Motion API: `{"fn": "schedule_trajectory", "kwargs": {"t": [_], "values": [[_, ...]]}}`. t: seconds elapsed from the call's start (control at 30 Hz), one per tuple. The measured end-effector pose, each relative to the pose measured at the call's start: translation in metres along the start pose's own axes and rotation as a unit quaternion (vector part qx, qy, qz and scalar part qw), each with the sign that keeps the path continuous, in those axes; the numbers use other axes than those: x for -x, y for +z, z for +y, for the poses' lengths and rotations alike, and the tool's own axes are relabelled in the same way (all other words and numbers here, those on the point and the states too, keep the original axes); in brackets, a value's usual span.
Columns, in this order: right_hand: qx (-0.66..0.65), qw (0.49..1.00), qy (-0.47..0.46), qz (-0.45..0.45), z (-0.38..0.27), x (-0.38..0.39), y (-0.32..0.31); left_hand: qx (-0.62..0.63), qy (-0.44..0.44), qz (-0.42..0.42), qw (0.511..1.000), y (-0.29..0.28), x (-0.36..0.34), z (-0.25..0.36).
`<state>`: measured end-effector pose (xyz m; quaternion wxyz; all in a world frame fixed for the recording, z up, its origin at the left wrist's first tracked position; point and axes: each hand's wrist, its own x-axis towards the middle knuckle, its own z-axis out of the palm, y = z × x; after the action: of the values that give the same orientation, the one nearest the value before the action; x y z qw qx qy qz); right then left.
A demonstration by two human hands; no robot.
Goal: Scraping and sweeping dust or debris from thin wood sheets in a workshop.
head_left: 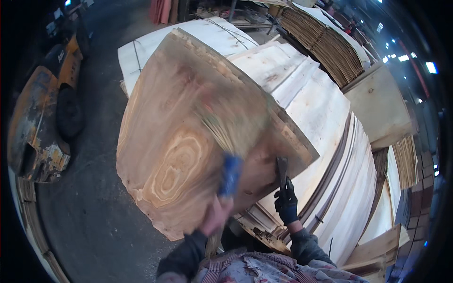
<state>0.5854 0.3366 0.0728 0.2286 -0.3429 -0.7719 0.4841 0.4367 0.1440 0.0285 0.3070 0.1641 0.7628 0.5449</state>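
Note:
My bare left hand (pixel 218 215) is closed round a hand broom (pixel 230 174) with a blue-wrapped handle. The broom's pale straw bristles fan out over a large brown veneer sheet (pixel 155 122), smeared by motion. On the sheet shows an oval, ringed grain figure, and its far right edge looks ragged. My right hand (pixel 286 203), in a dark glove, grips a scraper (pixel 281 169) with a dark flat blade. The blade points away from me, over the sheet's right part; whether it touches the wood I cannot tell.
Pale veneer sheets (pixel 325 113) lie layered to the right. Behind stand a strapped white stack (pixel 188 40) and a thick veneer bundle (pixel 325 40). A worn orange vehicle (pixel 42 118) is at the left, across the grey floor (pixel 89 207). Boards (pixel 377 250) lie at lower right.

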Motion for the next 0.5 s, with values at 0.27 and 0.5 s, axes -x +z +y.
{"fn": "schedule_trajectory", "kwargs": {"t": [0.27, 0.5], "values": [[-0.078, 0.993, 0.087, -0.024, 0.013, -0.008, 0.0, -0.047, 0.018, 0.058, 0.997, -0.097, -0.175, 0.017], [0.101, 0.994, 0.035, -0.002, 0.027, -0.003, -0.012, 0.073, 0.113, 0.079, 0.988, -0.021, -0.085, 0.042]]}}
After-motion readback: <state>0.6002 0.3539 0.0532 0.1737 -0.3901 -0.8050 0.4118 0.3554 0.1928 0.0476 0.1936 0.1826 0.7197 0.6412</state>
